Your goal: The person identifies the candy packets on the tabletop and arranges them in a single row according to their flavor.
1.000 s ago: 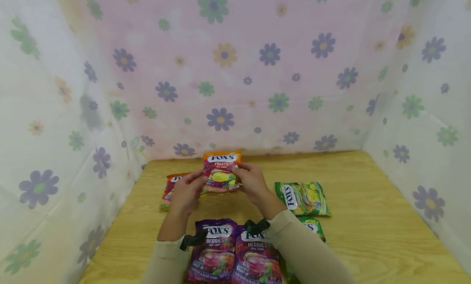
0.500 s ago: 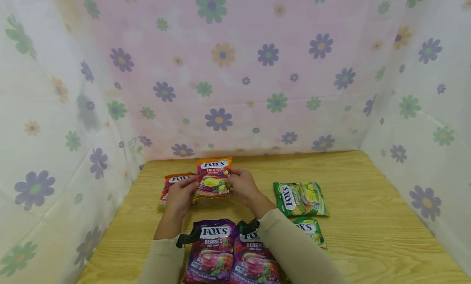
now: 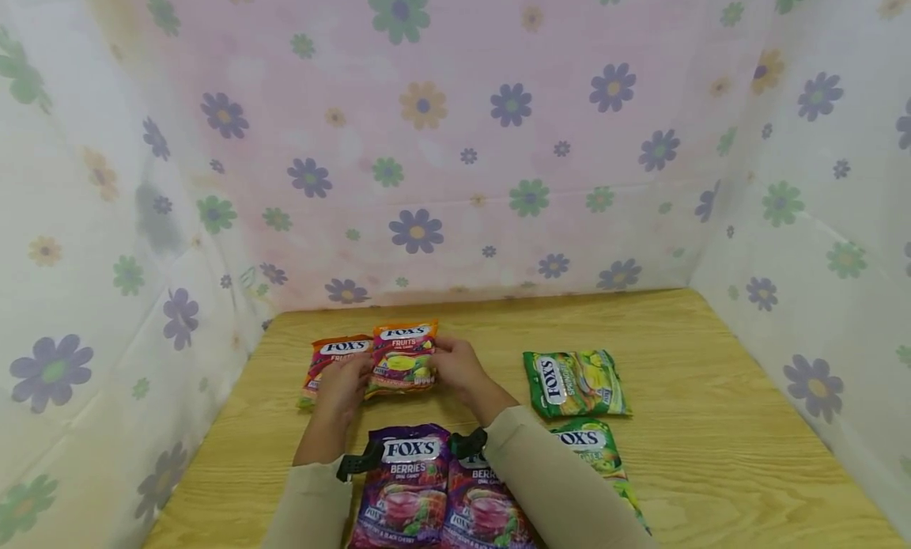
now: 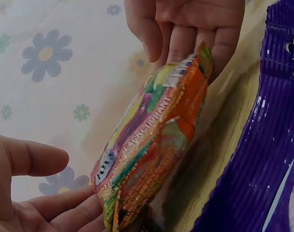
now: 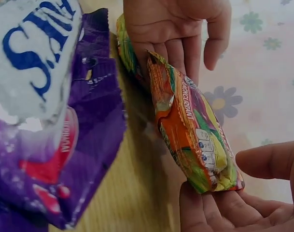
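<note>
While forearms [image 3: 313,501] reach forward, hands [image 3: 342,387] [image 3: 459,371] flank one Fruits packet [image 3: 401,365], thumbs [image 4: 40,158] spread.

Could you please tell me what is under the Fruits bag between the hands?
The wooden table shows around the Fruits bag; the spot directly beneath it is covered, so I cannot tell whether they touch.
</note>
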`<state>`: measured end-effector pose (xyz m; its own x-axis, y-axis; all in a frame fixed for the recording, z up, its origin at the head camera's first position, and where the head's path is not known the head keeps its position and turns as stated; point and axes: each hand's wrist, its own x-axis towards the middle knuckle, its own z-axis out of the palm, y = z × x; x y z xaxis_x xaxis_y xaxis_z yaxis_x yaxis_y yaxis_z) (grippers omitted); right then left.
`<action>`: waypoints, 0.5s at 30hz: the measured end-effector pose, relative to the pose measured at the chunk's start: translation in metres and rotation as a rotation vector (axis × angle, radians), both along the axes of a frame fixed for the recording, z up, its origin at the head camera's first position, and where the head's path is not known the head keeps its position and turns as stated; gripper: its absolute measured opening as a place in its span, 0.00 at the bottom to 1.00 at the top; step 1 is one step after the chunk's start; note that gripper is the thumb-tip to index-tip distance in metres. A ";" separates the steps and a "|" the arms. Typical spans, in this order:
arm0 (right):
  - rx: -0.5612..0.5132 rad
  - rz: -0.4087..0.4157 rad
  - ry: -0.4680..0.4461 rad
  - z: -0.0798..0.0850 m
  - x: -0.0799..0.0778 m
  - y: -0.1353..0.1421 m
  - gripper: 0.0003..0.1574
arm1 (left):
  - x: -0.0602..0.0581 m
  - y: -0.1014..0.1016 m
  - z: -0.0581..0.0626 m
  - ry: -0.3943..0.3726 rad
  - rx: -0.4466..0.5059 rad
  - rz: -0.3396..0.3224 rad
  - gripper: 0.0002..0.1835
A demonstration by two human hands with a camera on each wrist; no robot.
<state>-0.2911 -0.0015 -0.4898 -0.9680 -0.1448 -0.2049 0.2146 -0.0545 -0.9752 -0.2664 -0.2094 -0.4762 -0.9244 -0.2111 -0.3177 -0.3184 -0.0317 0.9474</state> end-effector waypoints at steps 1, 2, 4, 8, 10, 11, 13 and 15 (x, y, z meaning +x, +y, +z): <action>0.011 0.003 -0.006 -0.001 0.000 -0.001 0.37 | 0.000 0.000 0.000 -0.004 0.003 -0.001 0.27; 0.024 0.008 -0.014 -0.001 0.000 -0.001 0.38 | 0.000 0.000 0.000 -0.005 0.008 -0.006 0.29; 0.038 0.022 -0.023 -0.002 0.001 -0.001 0.37 | -0.001 0.000 0.000 -0.007 0.006 -0.019 0.30; 0.049 0.038 -0.032 -0.005 -0.001 0.001 0.35 | -0.001 -0.002 0.000 -0.004 -0.016 -0.057 0.32; 0.052 0.045 -0.037 -0.007 -0.002 0.003 0.34 | 0.000 -0.002 0.000 -0.003 -0.028 -0.071 0.33; 0.050 0.048 -0.040 -0.007 -0.002 0.004 0.34 | 0.000 -0.002 0.000 -0.002 -0.035 -0.078 0.33; 0.040 0.053 -0.047 -0.008 -0.002 0.005 0.32 | 0.001 -0.003 0.000 0.003 -0.043 -0.093 0.32; 0.010 0.060 -0.060 -0.009 -0.002 0.007 0.31 | 0.002 -0.003 0.000 0.010 -0.038 -0.105 0.31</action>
<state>-0.2934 0.0054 -0.4986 -0.9436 -0.1997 -0.2641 0.2753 -0.0297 -0.9609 -0.2643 -0.2125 -0.4757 -0.9453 -0.1245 -0.3016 -0.3082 0.0372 0.9506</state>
